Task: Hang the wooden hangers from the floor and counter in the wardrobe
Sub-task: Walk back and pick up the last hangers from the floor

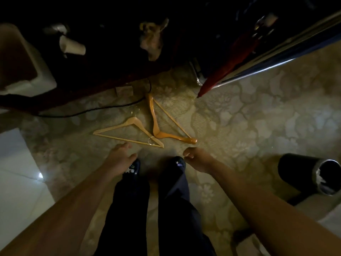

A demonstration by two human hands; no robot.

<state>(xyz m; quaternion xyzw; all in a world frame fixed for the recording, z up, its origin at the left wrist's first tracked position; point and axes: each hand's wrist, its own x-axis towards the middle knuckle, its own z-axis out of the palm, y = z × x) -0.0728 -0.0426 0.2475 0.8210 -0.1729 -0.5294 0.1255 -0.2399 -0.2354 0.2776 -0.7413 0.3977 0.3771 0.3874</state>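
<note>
Two wooden hangers lie flat on the patterned carpet point(239, 117), ahead of the person's dark shoes point(180, 161).

Far left: pale open bin point(31, 78) beside dark furniture. A black cable point(88, 111) runs across the carpet toward the hangers.

Pale hanger point(133, 120): light unstained wood, triangle with crossbar, apex pointing away from the person, thin metal hook barely visible in the dim light.

Left hand point(120, 157): fingers relaxed and slightly spread, empty, just short of the pale hanger's crossbar. Contact not seen.

Darker hanger point(160, 134): orange-brown glossy wood, thicker shoulders, rotated so one arm points away. Its metal hook overlaps the pale hanger's right end.

Right hand point(195, 159): fingers curled in, gripping nothing, near the darker hanger's rounded tip, apart from it.

Right: red folded umbrella point(227, 67) leaning tip-down, black cylindrical waste bin point(302, 172).
</note>
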